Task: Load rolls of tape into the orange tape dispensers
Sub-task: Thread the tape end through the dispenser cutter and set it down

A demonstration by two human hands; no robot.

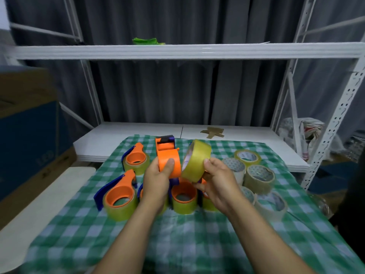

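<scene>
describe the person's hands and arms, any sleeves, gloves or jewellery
The left hand and right hand are bare: no gloves, rings, watch or bracelet in view. The left forearm and right forearm are uncovered down to the picture's bottom edge, so no sleeves show.

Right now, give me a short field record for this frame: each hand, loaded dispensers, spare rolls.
left hand: grips empty orange plastic tape dispenser, raised
right hand: holds yellowish clear tape roll beside it, not mounted
loaded dispensers: several, on green checked cloth, left and centre
spare tape rolls: cluster on cloth, right side
</scene>
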